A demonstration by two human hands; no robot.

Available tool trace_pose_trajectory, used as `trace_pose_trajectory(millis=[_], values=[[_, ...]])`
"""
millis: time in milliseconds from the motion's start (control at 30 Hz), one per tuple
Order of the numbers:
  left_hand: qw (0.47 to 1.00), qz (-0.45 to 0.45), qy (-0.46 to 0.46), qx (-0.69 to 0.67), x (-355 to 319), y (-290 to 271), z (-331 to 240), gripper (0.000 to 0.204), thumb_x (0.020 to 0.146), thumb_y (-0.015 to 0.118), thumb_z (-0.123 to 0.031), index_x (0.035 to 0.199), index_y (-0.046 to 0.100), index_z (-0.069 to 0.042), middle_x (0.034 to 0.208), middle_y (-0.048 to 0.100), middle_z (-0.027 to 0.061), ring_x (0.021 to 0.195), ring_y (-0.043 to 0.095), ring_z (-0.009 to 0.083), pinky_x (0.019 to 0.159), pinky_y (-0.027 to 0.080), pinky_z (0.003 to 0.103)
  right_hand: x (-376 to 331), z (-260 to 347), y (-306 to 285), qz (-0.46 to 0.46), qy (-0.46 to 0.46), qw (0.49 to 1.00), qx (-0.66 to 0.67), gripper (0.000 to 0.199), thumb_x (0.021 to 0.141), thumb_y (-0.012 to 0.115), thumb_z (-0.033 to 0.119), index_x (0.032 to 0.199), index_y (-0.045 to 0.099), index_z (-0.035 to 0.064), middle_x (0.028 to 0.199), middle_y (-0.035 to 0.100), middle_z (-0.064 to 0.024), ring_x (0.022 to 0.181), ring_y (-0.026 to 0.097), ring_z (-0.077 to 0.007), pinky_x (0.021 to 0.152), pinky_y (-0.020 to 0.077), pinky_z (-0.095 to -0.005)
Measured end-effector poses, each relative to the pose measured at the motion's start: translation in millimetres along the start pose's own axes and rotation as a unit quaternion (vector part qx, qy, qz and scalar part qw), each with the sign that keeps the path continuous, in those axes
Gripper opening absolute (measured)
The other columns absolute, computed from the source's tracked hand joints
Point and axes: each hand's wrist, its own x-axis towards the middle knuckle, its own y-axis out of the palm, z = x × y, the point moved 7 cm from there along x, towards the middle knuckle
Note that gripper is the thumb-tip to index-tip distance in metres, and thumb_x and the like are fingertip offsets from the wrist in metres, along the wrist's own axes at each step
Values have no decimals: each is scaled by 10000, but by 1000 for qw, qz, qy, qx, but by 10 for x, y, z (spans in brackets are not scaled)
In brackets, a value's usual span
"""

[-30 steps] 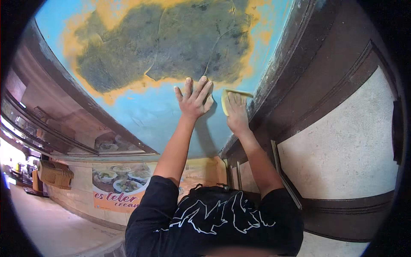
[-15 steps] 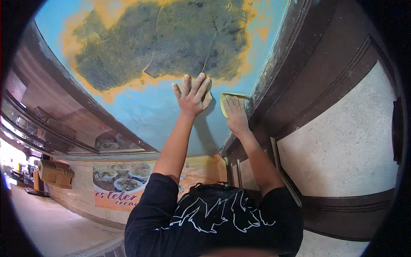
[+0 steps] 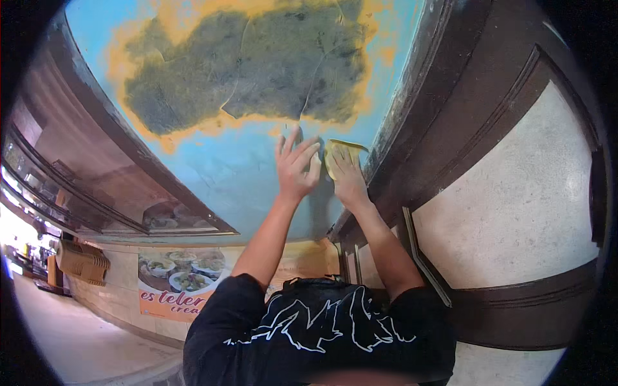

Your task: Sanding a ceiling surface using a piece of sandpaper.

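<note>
A blue-painted panel point(image 3: 257, 174) fills the upper middle, with a large dark grey patch point(image 3: 257, 64) edged in orange. My right hand point(image 3: 347, 179) presses a yellow sheet of sandpaper point(image 3: 351, 145) against the blue paint, its fingers lying flat over the sheet. Beyond the fingertips the far edge of the sandpaper curls up a little. Just left of it is my left hand point(image 3: 298, 167), holding nothing, fingers apart, near the blue surface below the patch. Whether its fingertips touch the panel I cannot tell.
A dark brown frame point(image 3: 412, 122) borders the panel closely on the right, beside a pale speckled panel point(image 3: 515, 199). Another brown edge point(image 3: 141, 154) runs along the left. Lower left are a food poster point(image 3: 177, 276) and a brown slatted box point(image 3: 84, 260).
My left hand has drawn down and slightly right, away from the patch's lower edge. My right hand has shifted a little left with the sandpaper.
</note>
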Motion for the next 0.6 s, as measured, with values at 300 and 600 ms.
trace_pose_trajectory(millis=[300, 600], values=[[832, 163, -384, -365, -602, 397, 200, 349, 975, 517, -301, 1022, 604, 34, 878, 673, 174, 774, 600, 187, 726, 484, 344, -161, 514, -319, 12, -63, 992, 110, 371, 822, 579, 96, 1186, 585, 31, 1377, 485, -159, 1315, 432, -300, 1095, 285, -550], [876, 127, -335, -323, -388, 461, 427, 241, 902, 610, -204, 1000, 623, 15, 823, 674, 204, 715, 635, 230, 657, 482, 347, 277, -28, -905, -213, -42, 973, 82, 436, 864, 541, 38, 1290, 494, -39, 1441, 369, -252, 1335, 357, -433, 1057, 336, -546]])
